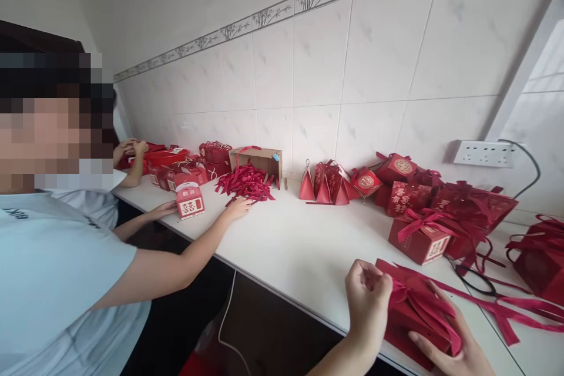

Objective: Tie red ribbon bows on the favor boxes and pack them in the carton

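Note:
A red gift box (pixel 412 332) lies tilted near the table's front edge, with a dark-red satin ribbon (pixel 408 289) bound across its top. My left hand (pixel 368 294) is closed at the box's left side, its curled fingers pinching the ribbon by the knot. Around the box's right side wraps my right hand (pixel 462 343), thumb on the near face and fingers along the far side. Loose ribbon drapes over the top beneath those fingers. Just behind stands a finished-looking red box with a bow (pixel 420 238), white label on its front. What the left palm covers is hidden.
Loose ribbon strips (pixel 506 311) and a black cord loop (pixel 476 282) lie to the right. Red boxes crowd the wall below a power strip (pixel 484 154). At left, a co-worker's hand (pixel 240 208) reaches toward a ribbon pile (pixel 247 183) by a cardboard box (pixel 271 158).

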The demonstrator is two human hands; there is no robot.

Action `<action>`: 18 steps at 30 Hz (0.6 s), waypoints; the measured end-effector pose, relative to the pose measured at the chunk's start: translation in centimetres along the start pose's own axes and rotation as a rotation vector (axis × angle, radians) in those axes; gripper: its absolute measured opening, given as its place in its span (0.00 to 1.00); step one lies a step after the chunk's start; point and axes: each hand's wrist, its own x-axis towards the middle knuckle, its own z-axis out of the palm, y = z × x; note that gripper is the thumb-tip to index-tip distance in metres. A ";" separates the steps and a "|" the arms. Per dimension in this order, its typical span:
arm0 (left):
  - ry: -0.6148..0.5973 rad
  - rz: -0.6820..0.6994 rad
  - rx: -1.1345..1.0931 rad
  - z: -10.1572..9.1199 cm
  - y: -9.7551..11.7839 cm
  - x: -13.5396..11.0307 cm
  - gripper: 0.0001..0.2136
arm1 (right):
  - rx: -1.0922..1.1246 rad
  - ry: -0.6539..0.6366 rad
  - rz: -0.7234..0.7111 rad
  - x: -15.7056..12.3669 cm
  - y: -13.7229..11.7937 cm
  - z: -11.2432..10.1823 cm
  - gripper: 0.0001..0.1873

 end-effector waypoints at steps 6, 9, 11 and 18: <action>0.021 0.032 0.020 -0.1 -0.6 -0.1 0.11 | 0.103 -0.050 0.094 -0.2 -2.0 -0.2 0.40; -0.014 0.137 0.112 -0.5 -0.4 -1.2 0.11 | 0.173 0.003 0.030 -1.5 -4.1 -0.4 0.41; -0.064 0.315 0.162 -0.7 0.1 -2.3 0.08 | 0.133 0.072 -0.060 -2.6 -5.4 -0.8 0.43; -0.529 1.161 0.251 -0.5 3.6 -6.6 0.12 | -0.023 0.237 -0.339 -6.6 -9.6 -5.1 0.46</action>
